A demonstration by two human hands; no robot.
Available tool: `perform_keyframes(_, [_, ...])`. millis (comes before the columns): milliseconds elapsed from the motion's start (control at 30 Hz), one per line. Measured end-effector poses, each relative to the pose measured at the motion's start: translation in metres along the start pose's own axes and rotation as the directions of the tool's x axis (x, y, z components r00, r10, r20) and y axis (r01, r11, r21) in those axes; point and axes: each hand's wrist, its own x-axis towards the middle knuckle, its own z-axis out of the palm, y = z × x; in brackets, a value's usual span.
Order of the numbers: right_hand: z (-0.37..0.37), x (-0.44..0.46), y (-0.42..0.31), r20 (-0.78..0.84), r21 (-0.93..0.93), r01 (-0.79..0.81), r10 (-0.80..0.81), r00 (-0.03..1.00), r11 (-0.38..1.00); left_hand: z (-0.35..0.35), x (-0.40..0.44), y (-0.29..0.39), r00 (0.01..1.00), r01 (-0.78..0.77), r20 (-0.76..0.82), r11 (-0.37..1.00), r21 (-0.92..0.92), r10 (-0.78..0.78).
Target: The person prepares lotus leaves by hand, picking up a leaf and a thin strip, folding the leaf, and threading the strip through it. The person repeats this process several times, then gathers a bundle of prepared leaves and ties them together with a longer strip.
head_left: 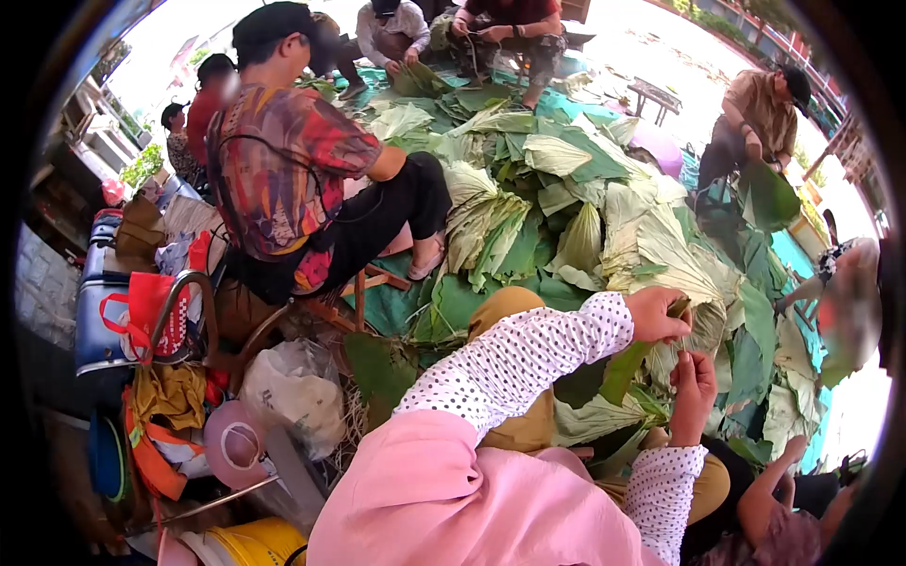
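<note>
My left hand (659,314) is closed, its fingers pinched on the edge of a green leaf (624,370) that hangs down below it. Just below and to the right, my right hand (694,389) is raised with fingertips pressed together; anything between them is too small to make out. Both hands are in front of a big heap of large leaves (661,236), some pale and wilted, others dark green. Dotted white sleeves cover both of my forearms.
A person (293,170) in a patterned shirt sits close on the left. Other people sit around the heap. At lower left are a red bag (151,311), a white plastic bag (294,396), a pink hat (236,445) and a yellow container (257,541). A small bench (653,94) stands behind.
</note>
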Motion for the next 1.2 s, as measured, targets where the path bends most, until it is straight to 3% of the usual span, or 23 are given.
perform_keyframes(33, [0.003, 0.0, -0.014, -0.045, -0.085, -0.017, 0.013, 0.999, 0.996, -0.001, 0.0, 0.008, 0.996, 0.061, -0.055, 0.995, -0.077, -0.065])
perform_keyframes(67, [-0.006, -0.002, -0.016, -0.082, -0.053, -0.029, 0.025, 0.996, 0.998, 0.007, 0.005, 0.008, 0.987, 0.12, -0.09, 0.982, -0.145, -0.134])
perform_keyframes(100, [0.003, -0.001, -0.024, -0.111, -0.041, -0.009, 0.004, 0.994, 0.999, -0.004, 0.009, -0.004, 0.986, 0.084, -0.121, 0.974, -0.209, -0.111])
perform_keyframes(133, [0.006, 0.003, -0.025, -0.112, 0.003, 0.023, -0.022, 0.994, 1.0, -0.01, 0.007, 0.001, 0.976, 0.098, -0.149, 0.934, -0.344, -0.158])
perform_keyframes(200, [0.003, -0.001, -0.03, -0.061, 0.06, 0.02, -0.016, 0.998, 0.998, -0.004, 0.008, 0.012, 0.947, 0.167, -0.181, 0.887, -0.432, -0.266])
perform_keyframes(333, [0.012, 0.0, -0.021, -0.042, 0.03, 0.022, -0.021, 0.999, 0.999, 0.001, 0.008, 0.015, 0.969, 0.152, -0.066, 0.784, -0.602, -0.238])
perform_keyframes(833, [0.012, 0.008, -0.002, -0.02, -0.114, 0.043, -0.046, 0.999, 0.993, 0.016, 0.006, 0.002, 0.966, 0.257, 0.104, 0.815, -0.52, -0.238])
perform_keyframes(967, [0.012, 0.007, -0.003, -0.014, -0.045, 0.011, -0.011, 1.0, 0.999, 0.021, 0.003, -0.003, 0.973, 0.225, 0.165, 0.832, -0.507, -0.163])
perform_keyframes(1033, [0.014, 0.008, -0.002, -0.021, 0.054, 0.024, -0.023, 1.0, 0.998, 0.028, -0.002, -0.001, 0.983, 0.182, 0.125, 0.698, -0.693, -0.133])
perform_keyframes(1067, [0.013, 0.009, -0.002, -0.023, 0.053, 0.022, -0.021, 1.0, 0.998, 0.026, 0.0, -0.003, 0.983, 0.184, 0.127, 0.696, -0.694, -0.134])
perform_keyframes(1133, [0.012, 0.008, -0.003, -0.042, 0.163, 0.013, -0.006, 0.999, 0.987, 0.021, 0.003, -0.006, 0.981, 0.16, 0.0, 0.813, -0.56, -0.193])
perform_keyframes(1200, [0.011, 0.009, -0.004, -0.044, 0.169, 0.013, -0.006, 0.999, 0.985, 0.016, 0.004, -0.014, 0.97, 0.153, -0.083, 0.839, -0.523, -0.228])
